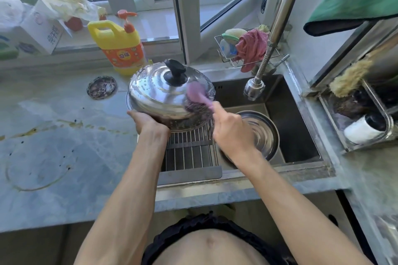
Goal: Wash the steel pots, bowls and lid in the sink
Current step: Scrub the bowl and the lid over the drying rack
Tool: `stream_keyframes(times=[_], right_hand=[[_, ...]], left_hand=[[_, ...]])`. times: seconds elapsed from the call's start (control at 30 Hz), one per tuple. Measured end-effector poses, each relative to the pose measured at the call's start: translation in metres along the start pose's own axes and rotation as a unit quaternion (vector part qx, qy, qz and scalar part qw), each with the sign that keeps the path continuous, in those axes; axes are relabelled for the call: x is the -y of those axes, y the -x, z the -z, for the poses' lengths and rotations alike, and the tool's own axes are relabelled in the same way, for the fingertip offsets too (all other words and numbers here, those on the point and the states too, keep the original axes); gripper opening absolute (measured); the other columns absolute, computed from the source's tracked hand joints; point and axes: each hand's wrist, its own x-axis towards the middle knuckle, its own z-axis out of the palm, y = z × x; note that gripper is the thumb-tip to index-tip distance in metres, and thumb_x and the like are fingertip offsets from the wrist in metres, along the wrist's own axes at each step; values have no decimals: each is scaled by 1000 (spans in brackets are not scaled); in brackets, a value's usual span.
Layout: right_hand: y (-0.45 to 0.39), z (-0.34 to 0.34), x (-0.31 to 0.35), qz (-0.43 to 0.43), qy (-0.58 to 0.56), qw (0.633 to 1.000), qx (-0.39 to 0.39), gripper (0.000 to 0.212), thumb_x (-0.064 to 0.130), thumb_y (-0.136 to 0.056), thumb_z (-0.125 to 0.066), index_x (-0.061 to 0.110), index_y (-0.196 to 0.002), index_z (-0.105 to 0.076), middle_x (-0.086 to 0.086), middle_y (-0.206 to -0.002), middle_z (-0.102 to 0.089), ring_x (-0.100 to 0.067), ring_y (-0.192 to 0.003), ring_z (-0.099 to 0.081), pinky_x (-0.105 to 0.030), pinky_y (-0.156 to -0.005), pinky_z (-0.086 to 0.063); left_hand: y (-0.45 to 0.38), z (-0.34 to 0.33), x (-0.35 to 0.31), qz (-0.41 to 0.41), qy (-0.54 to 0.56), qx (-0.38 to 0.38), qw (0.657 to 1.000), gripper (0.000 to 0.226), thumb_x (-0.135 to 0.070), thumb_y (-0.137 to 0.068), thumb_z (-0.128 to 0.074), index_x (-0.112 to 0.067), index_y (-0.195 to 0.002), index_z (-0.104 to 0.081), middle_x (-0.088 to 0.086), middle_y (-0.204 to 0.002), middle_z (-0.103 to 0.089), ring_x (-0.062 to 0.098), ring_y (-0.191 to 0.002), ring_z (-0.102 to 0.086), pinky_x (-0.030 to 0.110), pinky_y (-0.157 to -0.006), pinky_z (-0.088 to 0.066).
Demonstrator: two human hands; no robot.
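Lid (163,92) sat tilted at frame centre; my left hand (148,122) gripped its near rim, my right hand (228,131), nearer the dome, held a scrubber (198,98) against it.

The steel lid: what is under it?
Under the steel lid, held by the left hand, a wire rack spans the sink. The lid covers the rack's far part.

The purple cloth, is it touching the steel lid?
Touching. The head view shows the purple cloth, held by the right hand, pressed on the steel lid.

scrubbing cloth (197,97) blurred, left fingers (137,117) hidden
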Motion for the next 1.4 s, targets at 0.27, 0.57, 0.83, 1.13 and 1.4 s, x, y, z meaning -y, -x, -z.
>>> stream_keyframes(times=[0.27,0.57,0.83,1.13,1.4], right_hand=[[9,2,-9,-12,52,998,31,44,16,-102,-39,29,-143,-35,-11,-73,-67,-34,-65,-68,-38,-47,-47],[10,8,-9,-15,111,990,82,46,14,-100,-39,25,-144,-35,-11,-80,-68,-36,-71,-68,-36,-48,-39],[10,14,0,35,83,991,98,50,11,-96,-41,32,-141,-32,-9,-69,-63,-34,-62,-66,-42,-50,-51],[-14,21,29,72,51,994,69,38,15,-100,-40,28,-136,-38,-10,-70,-63,-37,-64,-65,-42,-53,-51],[-29,23,47,63,22,996,63,34,18,-102,-38,26,-135,-40,-12,-73,-65,-37,-66,-66,-47,-58,-55]], left_hand=[[1,-3,-1,12,3,-48,999,65,-75,-96,-37,-22,-122,-64,-2,-113,-70,25,-102,-72,45,-94,-60],[15,-6,8,-30,-38,-38,998,67,-71,-98,-41,-20,-137,-58,-2,-116,-67,23,-103,-66,39,-94,-57],[16,1,-3,-81,-137,-3,987,51,-67,-96,-53,-16,-100,-59,0,-89,-67,19,-78,-68,36,-75,-61],[17,12,-14,-144,-224,58,962,46,-63,-98,-52,-20,-92,-66,5,-100,-74,22,-89,-72,37,-78,-61],[13,16,-18,-187,-292,65,936,46,-54,-100,-56,-19,-70,-57,-2,-63,-57,16,-56,-55,28,-58,-48]])
